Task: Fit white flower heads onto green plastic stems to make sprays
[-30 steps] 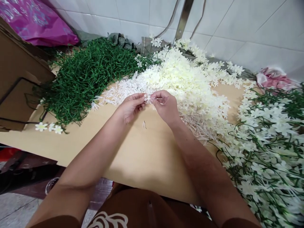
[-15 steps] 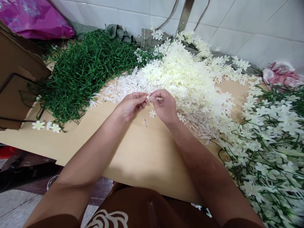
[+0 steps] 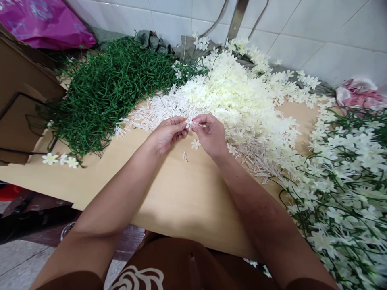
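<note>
My left hand [image 3: 171, 133] pinches a small white artificial flower [image 3: 189, 123] between thumb and forefinger. From the other side my right hand [image 3: 210, 133] is closed on a thin white piece, apparently a stamen sprig, that meets the flower; the fingertips hide most of it. Just below the hands a loose flower [image 3: 195, 144] lies on the tan board [image 3: 169, 193], and a white stamen sprig [image 3: 185, 156] lies near it. Behind the hands is a heap of white stamen sprigs [image 3: 160, 110], joined to a big pile of cream-white flower heads [image 3: 238, 92].
A mound of green plastic stems [image 3: 117, 84] fills the back left, beside a cardboard box [image 3: 24, 100] and a purple bag [image 3: 45, 24]. Flowers on green stems [image 3: 347, 193] are heaped at the right. A tiled wall [image 3: 317, 28] closes off the back.
A loose flower has appeared on the board below my hands. Both hands stay close together, with the flower between them turned a little. The view has shifted slightly.
</note>
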Motion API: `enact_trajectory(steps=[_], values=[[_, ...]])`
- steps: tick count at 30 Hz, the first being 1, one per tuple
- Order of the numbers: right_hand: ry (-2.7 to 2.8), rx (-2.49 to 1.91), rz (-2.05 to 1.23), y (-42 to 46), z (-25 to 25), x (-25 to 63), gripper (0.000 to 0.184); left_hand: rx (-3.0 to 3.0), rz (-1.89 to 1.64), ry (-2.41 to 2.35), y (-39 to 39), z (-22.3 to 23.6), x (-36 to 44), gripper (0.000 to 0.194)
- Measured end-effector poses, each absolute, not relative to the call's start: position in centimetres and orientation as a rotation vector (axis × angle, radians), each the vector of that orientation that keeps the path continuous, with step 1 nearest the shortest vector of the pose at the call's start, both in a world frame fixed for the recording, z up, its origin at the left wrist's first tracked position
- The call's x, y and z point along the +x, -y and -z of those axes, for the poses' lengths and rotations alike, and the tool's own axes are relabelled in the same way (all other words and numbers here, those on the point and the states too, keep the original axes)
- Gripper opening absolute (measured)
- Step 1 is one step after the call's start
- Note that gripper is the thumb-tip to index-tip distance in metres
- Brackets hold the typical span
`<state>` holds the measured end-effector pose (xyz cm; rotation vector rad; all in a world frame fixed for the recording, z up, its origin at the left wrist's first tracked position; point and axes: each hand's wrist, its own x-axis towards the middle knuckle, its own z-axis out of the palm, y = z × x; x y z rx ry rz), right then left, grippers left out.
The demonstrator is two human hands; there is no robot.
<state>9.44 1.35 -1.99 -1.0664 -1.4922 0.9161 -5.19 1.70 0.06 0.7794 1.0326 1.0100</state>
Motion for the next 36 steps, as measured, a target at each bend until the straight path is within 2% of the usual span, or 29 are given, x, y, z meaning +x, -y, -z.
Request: enact_trajectory(steps=[5,9,14,21,24,27,29,31,36], values=[[1.598,-1.059,-0.72,-1.1,2.1,9.5,0.007,0.725,-1.006,-1.026,-1.8,0.0,-5.2,0.019],[1.683,-1.063,-0.637,-1.0,1.9,9.6,0.008,0.72,-1.023,-1.035,-1.8,0.1,-5.2,0.024],[1.749,-1.038,-0.656,-1.0,1.7,9.8,0.009,0.842,-0.976,-1.027,-1.7,0.1,-5.1,0.026],[1.616,-1.109,-0.802,-1.1,1.8,9.8,0.017,0.879,-0.96,-1.069,-1.3,-0.5,-4.6,0.019],[1.682,-1.109,-0.759,-1.1,1.7,10.0,0.007,1.035,-0.913,-1.136,-1.6,-0.9,-4.9,0.019],[1.695,-1.119,-0.708,-1.1,1.6,10.1,0.007,1.432,-0.904,-1.408,-2.6,-1.5,-6.9,0.02],[1.684,-1.119,-0.717,-1.0,1.6,10.1,0.007,1.747,-0.955,-1.771,-3.6,-1.7,-9.3,0.01],[1.678,-1.115,-0.747,-1.0,1.6,10.0,0.008,1.973,-0.938,-2.106,-4.6,-1.6,-12.1,0.011],[1.692,-1.098,-0.811,-1.0,1.7,9.9,0.009,2.162,-0.389,-2.448,-6.2,-0.8,-17.2,0.018]])
